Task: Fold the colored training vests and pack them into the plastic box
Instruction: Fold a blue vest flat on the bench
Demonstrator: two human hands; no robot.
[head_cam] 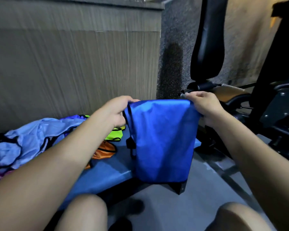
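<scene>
A royal blue vest (162,140) with black trim hangs folded in the air in front of me. My left hand (113,112) grips its top left corner and my right hand (205,107) pinches its top right corner. Its lower edge hangs past the front edge of a blue bench (110,170). On the bench to the left lies a heap of loose vests: light blue (28,140), neon green (113,135), orange (105,150) and purple (73,118). No plastic box is in view.
A ribbed grey wall (73,60) stands behind the bench. To the right is black gym equipment with a padded upright (208,39) and metal frame (280,114). Grey floor (198,189) lies below, and my knees show at the bottom edge.
</scene>
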